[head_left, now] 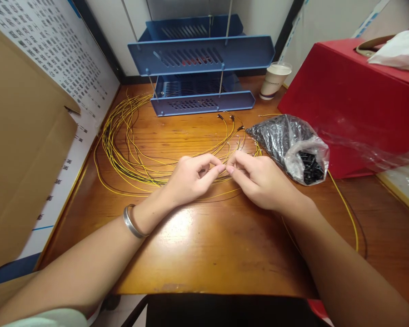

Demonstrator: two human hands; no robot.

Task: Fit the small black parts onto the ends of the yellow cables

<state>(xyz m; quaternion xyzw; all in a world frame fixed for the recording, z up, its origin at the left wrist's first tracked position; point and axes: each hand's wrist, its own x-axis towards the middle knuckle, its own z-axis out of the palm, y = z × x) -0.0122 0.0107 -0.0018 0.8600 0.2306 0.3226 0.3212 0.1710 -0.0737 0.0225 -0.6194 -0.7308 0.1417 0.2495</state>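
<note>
Bench (191, 268): beneath your grip | Yellow-and-dark wires (106, 144): coil left of and beyond your grip, strands' long axis left-right past your fingertips; your left hand (189, 178) nearer coil | Bag (276, 135): beyond-right, nearer your right hand (264, 181) | Grip: both pinched, tips nearly meeting; contents cannot tell

The left hand (197, 177) and right hand (261, 179) meet at pinched fingertips above the wooden bench (191, 254); what they pinch is too small to tell. Yellow and dark wires (117, 154) lie coiled behind the left hand. An open plastic bag (289, 145) of black pieces (311, 168) sits beside the right hand, near a red box (354, 100). Blue trays (202, 102) and a paper cup (275, 81) stand behind.
</note>
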